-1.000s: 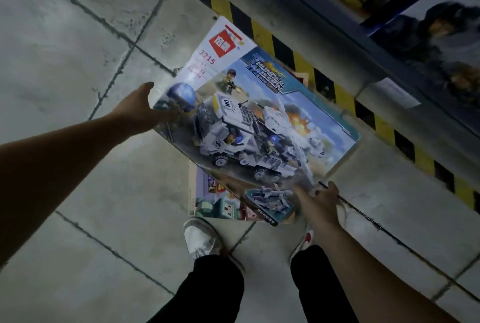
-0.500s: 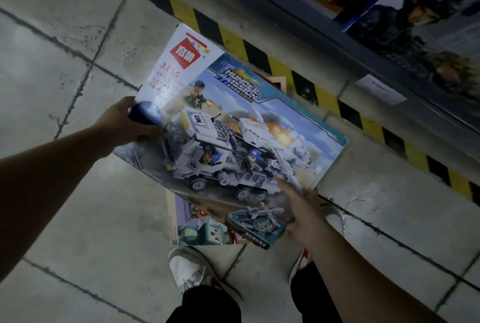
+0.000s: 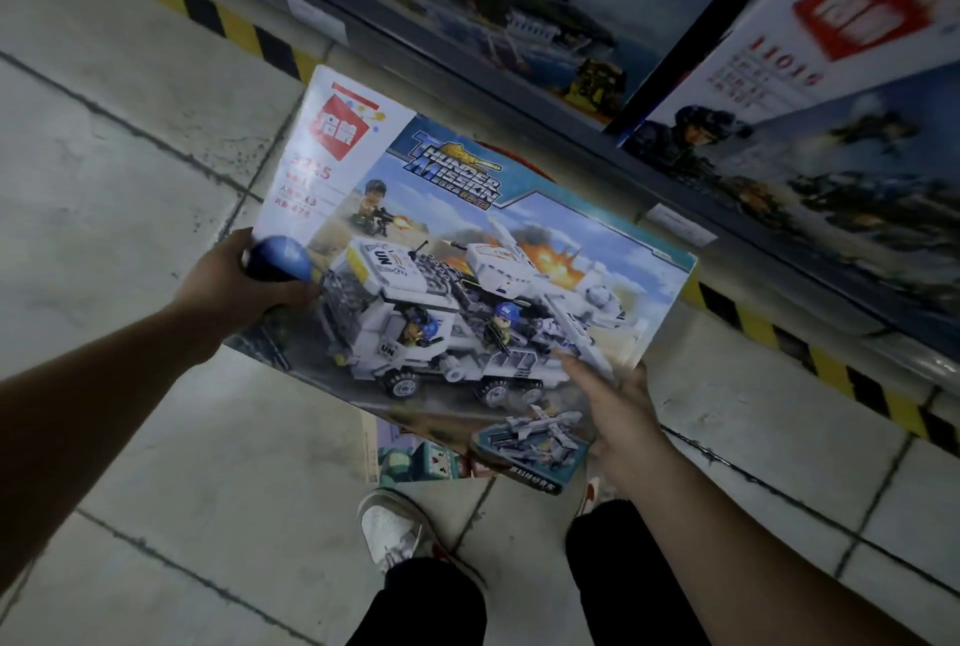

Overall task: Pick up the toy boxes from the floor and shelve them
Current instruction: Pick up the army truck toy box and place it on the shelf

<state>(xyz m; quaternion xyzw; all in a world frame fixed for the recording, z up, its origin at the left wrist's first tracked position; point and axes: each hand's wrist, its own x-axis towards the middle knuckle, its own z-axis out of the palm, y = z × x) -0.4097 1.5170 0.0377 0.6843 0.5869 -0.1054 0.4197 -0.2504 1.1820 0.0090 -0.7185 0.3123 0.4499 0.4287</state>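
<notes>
Two hands on the box, and it is up off the floor. Nearest the camera, a white shoe (image 3: 387, 528) on the pale tiled floor (image 3: 156, 437). Above it the right hand (image 3: 621, 414) clamps the near right corner of the big toy box (image 3: 483, 282), thumb lying across the printed truck. The left hand (image 3: 239, 282) pinches the left edge, thumb on top. Box held flat and tilted between them, picture side up. Beneath it a second toy box (image 3: 410, 456) lies on the floor, mostly covered. Beyond, yellow-and-black hazard tape (image 3: 852, 375) along the shelf (image 3: 467, 68) base, with shelved boxes (image 3: 810, 89) standing on it.
</notes>
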